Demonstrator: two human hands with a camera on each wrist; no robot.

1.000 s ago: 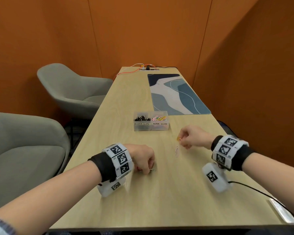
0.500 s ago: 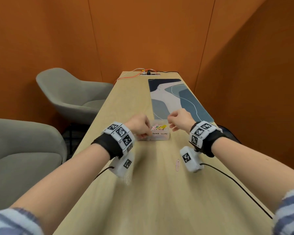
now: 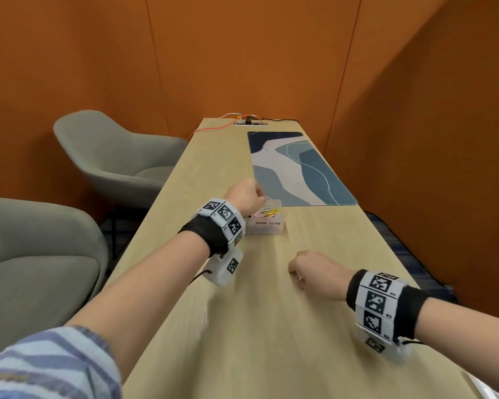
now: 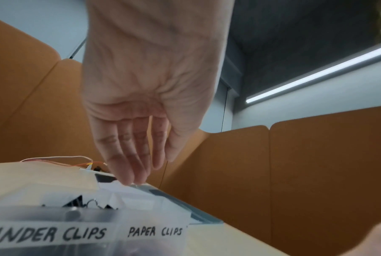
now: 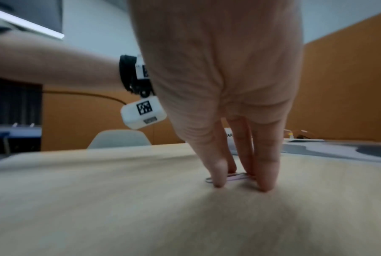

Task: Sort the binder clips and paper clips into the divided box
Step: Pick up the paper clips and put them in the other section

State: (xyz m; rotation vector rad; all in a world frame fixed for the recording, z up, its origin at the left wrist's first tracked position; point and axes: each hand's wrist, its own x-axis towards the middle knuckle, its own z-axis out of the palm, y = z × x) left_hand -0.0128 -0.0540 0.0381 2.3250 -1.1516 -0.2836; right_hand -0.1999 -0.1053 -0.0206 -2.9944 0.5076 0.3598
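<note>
1. Left hand (image 3: 247,197) hangs over the divided box (image 3: 267,224) near the desk's (image 3: 271,326) centre, fingers (image 4: 128,155) straight and loose, holding nothing.
2. Right hand (image 3: 314,272), at 5 o'clock from the box, sets its fingertips (image 5: 218,175) down around a lone paper clip (image 5: 236,176) lying flat; a firm pinch cannot be told.
3. Coloured paper clips (image 3: 267,212) fill the compartment labelled "PAPER CLIPS"; black binder clips (image 4: 84,204) sit in the one labelled "BINDER CLIPS".
</note>
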